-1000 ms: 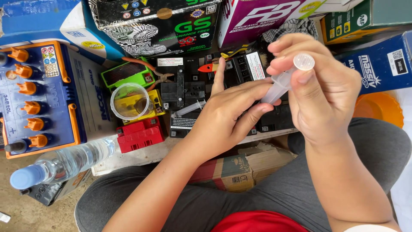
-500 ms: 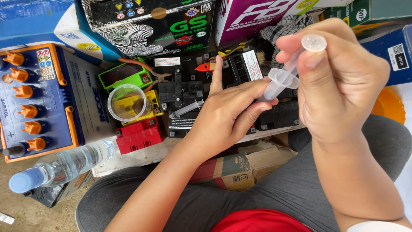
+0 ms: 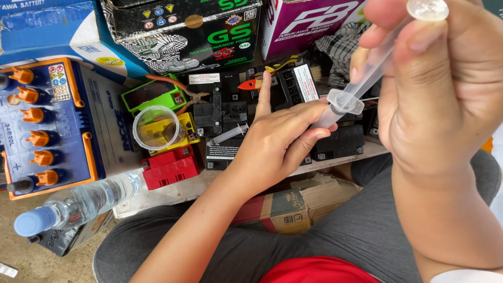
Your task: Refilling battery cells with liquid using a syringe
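Both hands grip the syringe point(image 3: 346, 99) over the small black batteries point(image 3: 340, 141), left hand point(image 3: 272, 147) closed on its barrel, right hand point(image 3: 435, 89) pinching the drawn-out plunger point(image 3: 427, 9); pulled further, it might pop free and spill.

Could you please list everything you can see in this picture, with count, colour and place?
clear plastic syringe: one, translucent, held between both hands, plunger drawn out
second small syringe: one, clear, lying on the black batteries
small black batteries: several, centre
large blue battery with orange caps: one, left
clear plastic cup: one, on a yellow battery
green battery: one, above the cup
red battery: one, below the cup
clear water bottle with blue cap: one, lower left, lying down
cardboard boxes: several, along the top
left hand: gripping the syringe barrel
right hand: pulling the plunger
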